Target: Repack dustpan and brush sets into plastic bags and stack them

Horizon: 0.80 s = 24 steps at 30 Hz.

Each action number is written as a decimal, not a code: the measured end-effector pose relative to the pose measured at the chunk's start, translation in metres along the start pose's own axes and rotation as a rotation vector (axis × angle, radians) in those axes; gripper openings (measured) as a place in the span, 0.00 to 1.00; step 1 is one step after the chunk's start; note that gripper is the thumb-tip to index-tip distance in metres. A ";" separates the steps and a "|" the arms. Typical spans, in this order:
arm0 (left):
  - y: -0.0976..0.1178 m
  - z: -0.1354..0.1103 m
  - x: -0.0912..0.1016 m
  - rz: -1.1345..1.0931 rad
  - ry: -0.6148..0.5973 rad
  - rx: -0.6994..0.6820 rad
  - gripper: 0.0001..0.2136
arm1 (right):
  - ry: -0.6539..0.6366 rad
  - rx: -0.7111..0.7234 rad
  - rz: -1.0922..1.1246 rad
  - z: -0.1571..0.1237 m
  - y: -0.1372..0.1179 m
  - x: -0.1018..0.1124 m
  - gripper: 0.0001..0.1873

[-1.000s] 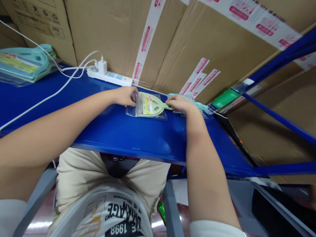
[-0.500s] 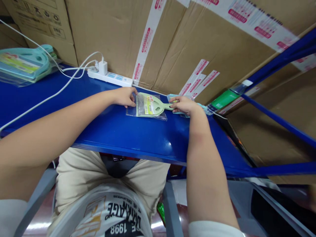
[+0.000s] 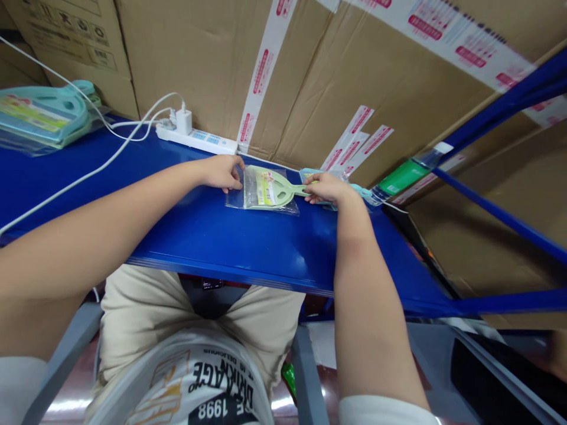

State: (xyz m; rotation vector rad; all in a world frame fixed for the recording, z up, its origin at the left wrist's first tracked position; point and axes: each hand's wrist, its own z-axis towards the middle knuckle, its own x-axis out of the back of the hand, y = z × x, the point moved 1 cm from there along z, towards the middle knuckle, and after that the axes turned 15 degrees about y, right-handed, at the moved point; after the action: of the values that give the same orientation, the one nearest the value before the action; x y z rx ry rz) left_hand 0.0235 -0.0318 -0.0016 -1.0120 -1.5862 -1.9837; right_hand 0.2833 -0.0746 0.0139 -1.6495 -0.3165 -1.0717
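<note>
A pale green plastic dustpan (image 3: 271,189) with a printed label lies partly inside a clear plastic bag (image 3: 237,198) on the blue shelf (image 3: 212,236). My left hand (image 3: 222,172) pinches the bag's left end, fingers closed on the film. My right hand (image 3: 328,188) is closed on the dustpan's handle, which sticks out of the bag to the right. Under my right hand lies a light blue plastic item (image 3: 361,192), mostly hidden.
A stack of bagged teal dustpans (image 3: 42,115) sits at the far left. A white power strip (image 3: 195,137) with a charger and white cables lies by the cardboard boxes (image 3: 310,71) behind. A green-labelled tape roll (image 3: 405,174) and blue rack beams (image 3: 500,215) are to the right.
My right hand has slid slightly left along the handle, nudging the dustpan a little further into the bag. My left hand has held its place.
</note>
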 end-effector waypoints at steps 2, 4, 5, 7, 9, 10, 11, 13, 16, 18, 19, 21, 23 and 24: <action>0.001 -0.001 0.000 0.009 0.000 0.003 0.31 | 0.010 0.013 -0.030 0.000 0.000 0.000 0.13; 0.002 -0.001 0.001 0.010 -0.001 0.008 0.31 | 0.023 0.025 -0.054 0.000 0.000 0.000 0.12; 0.002 -0.001 0.001 0.008 -0.001 0.012 0.31 | 0.028 0.029 -0.060 0.000 0.000 0.000 0.12; 0.002 -0.002 0.001 0.002 -0.003 0.021 0.31 | 0.029 0.033 -0.065 0.000 0.000 0.000 0.13; 0.002 -0.002 0.001 -0.011 -0.006 0.027 0.31 | 0.023 0.032 -0.060 -0.001 -0.001 0.000 0.15; 0.002 -0.001 0.001 -0.017 -0.005 0.030 0.31 | 0.023 0.029 -0.052 -0.001 -0.001 0.000 0.16; 0.002 -0.001 0.001 -0.023 -0.003 0.033 0.31 | 0.025 0.026 -0.041 -0.001 -0.001 0.000 0.16; 0.001 -0.001 0.003 -0.026 0.004 0.040 0.30 | 0.038 0.015 -0.012 0.000 -0.001 0.001 0.16; -0.001 0.001 0.010 0.003 0.057 0.047 0.28 | 0.062 -0.004 0.060 0.001 0.000 0.001 0.15; -0.002 0.003 0.017 0.039 0.136 0.062 0.26 | 0.082 -0.022 0.131 0.002 0.001 0.002 0.14; -0.004 0.003 0.020 0.054 0.180 0.074 0.25 | 0.089 -0.034 0.168 0.003 0.001 0.003 0.13; -0.007 0.005 0.025 0.051 0.251 0.109 0.22 | 0.100 -0.059 0.241 0.004 0.002 0.005 0.13; -0.010 0.007 0.027 -0.004 0.272 0.155 0.19 | 0.103 -0.078 0.300 0.005 0.003 0.008 0.13; -0.012 0.008 0.027 -0.044 0.269 0.179 0.17 | 0.104 -0.086 0.322 0.005 0.003 0.009 0.13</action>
State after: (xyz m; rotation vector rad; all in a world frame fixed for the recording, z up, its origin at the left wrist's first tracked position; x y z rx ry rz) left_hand -0.0004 -0.0177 0.0111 -0.6185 -1.6121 -1.8743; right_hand 0.2929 -0.0737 0.0192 -1.6456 0.0641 -0.9312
